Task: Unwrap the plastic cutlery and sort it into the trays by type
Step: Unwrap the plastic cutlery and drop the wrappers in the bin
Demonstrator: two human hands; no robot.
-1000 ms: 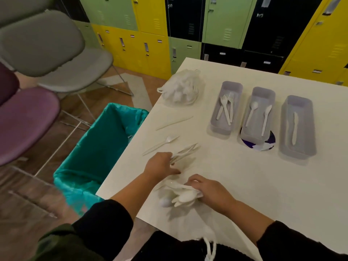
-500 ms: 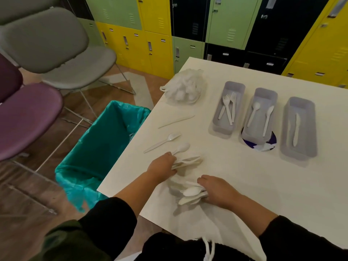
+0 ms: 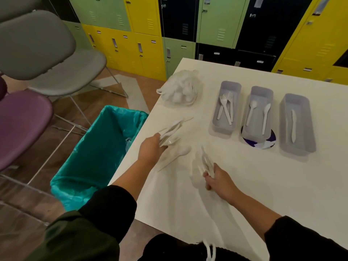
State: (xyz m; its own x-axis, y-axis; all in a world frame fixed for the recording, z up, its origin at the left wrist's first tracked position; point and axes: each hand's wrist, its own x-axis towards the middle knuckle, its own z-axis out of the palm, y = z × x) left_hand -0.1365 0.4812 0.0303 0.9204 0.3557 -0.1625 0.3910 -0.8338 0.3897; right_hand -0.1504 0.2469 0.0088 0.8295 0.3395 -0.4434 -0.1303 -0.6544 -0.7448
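Note:
Three grey trays stand in a row on the white table [image 3: 263, 185]. The left tray [image 3: 218, 121] holds forks, the middle tray [image 3: 246, 127] two spoons, the right tray [image 3: 305, 140] one knife. My left hand [image 3: 150, 151] grips a blurred bunch of clear wrapper and white cutlery [image 3: 170, 131] near the table's left edge. My right hand [image 3: 219, 180] is closed on another white cutlery bundle [image 3: 206, 162] that points away from me. A loose white spoon [image 3: 178, 154] lies on the table between my hands.
A clear bag of wrapped cutlery [image 3: 180, 89] sits at the table's far left. A teal-lined bin [image 3: 98, 153] stands on the floor beside the table's left edge. Grey and purple chairs [image 3: 43, 59] are at the left, coloured lockers behind.
My hands have pulled apart. The left one moved away from me with its bunch; the right one turned its bundle upright, pointing toward the trays. A spoon now lies between them.

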